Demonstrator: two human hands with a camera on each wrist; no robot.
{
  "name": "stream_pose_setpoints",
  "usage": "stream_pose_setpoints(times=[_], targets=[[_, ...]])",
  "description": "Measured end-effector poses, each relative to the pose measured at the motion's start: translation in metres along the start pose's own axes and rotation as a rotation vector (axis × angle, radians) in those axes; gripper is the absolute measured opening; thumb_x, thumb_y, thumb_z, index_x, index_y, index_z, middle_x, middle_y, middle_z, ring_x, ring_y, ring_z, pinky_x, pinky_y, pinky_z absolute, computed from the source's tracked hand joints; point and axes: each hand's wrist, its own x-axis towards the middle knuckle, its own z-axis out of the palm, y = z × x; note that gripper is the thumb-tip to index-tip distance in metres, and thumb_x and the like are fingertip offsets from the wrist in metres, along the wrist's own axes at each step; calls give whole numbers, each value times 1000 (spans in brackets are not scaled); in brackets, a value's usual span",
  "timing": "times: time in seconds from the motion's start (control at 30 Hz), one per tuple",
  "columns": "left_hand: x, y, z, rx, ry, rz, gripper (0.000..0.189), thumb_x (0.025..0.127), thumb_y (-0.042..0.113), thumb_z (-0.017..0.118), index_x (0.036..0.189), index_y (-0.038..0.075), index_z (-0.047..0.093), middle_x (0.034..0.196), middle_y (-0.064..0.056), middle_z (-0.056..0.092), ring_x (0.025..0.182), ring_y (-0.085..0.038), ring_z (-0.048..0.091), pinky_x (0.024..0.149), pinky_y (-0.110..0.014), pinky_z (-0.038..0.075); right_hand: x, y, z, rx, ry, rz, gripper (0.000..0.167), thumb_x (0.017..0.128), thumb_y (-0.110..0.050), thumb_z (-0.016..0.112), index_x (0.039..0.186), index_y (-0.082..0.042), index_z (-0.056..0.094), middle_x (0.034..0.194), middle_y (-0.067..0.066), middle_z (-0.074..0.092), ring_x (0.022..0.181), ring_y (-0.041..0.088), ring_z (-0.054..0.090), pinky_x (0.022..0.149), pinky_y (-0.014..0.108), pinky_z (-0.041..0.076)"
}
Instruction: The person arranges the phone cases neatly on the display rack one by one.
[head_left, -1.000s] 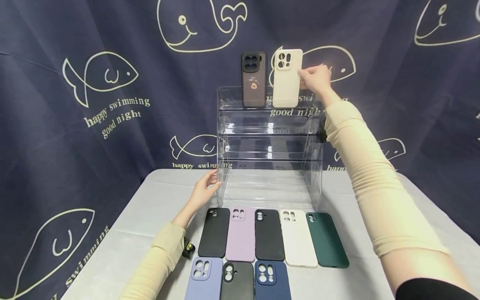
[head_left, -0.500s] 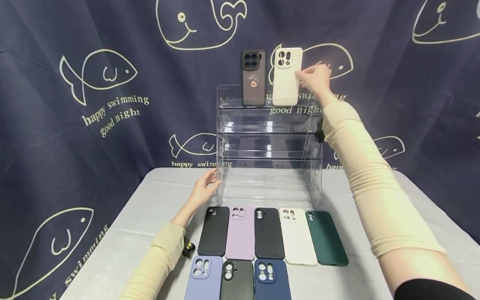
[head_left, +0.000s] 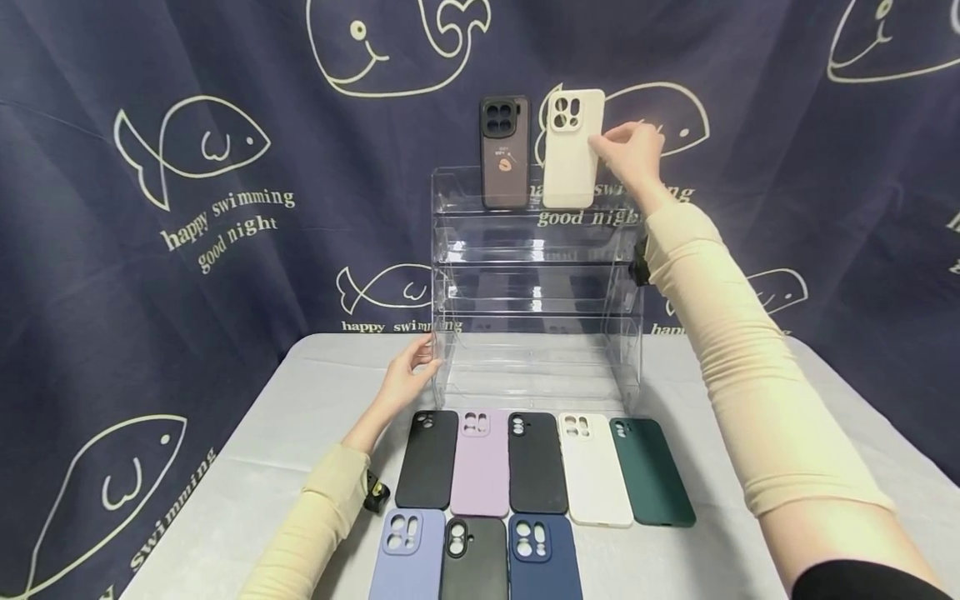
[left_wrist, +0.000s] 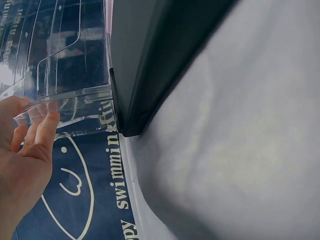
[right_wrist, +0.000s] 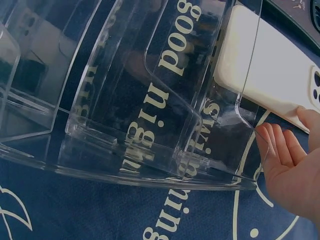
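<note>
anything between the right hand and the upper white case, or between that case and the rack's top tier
Nothing visible: the right hand pinches the upper white case by its edge, its lower end at the top tier of the clear rack. The dark case stands beside it, a gap apart. Whether the white one is seated, I can't tell.

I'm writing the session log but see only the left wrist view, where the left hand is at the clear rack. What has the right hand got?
Observer: The right hand holds a cream phone case by its right edge.
Operator: Does anything stand beside it?
Observer: Yes, a brownish case stands to its left, at the top of the clear rack.
Operator: And of the cases lying flat, which is farthest right?
Observer: A dark green case.
</note>
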Motion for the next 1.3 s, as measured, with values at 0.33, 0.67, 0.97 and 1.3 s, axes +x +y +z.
stream_pose_setpoints(times=[0.33, 0.67, 0.97, 1.3], targets=[[3, 9, 0, 55, -22, -165, 52, 89, 8, 62, 137, -1, 43, 121, -28, 58, 115, -38, 56, 99, -45, 47, -3, 1, 1, 75, 88, -26, 24, 83, -28, 67, 100, -12, 62, 90, -3, 63, 77, 2, 49, 83, 22, 48], [4, 11, 1, 37, -14, -134, 50, 89, 5, 62, 135, -2, 44, 120, -30, 58, 112, -40, 57, 99, -45, 47, -6, -2, 2, 73, 97, -37, 36, 84, -29, 67, 111, -5, 63, 114, 12, 67, 93, 14, 62, 86, 20, 50], [4, 12, 2, 35, -26, -152, 51, 89, 3, 61, 136, -4, 43, 121, -31, 57, 113, -41, 56, 101, -44, 46, -9, 1, 1, 71, 108, -40, 41, 85, -35, 66, 112, -5, 65, 114, 12, 67, 90, 12, 62, 85, 18, 48], [3, 10, 1, 29, -26, -138, 53, 88, 7, 63, 136, -2, 43, 120, -30, 57, 114, -41, 56, 102, -46, 45, -29, 0, -11, 55, 35, -64, 46, 85, -42, 64, 115, -7, 64, 117, 10, 67, 100, 15, 64, 84, 18, 50]])
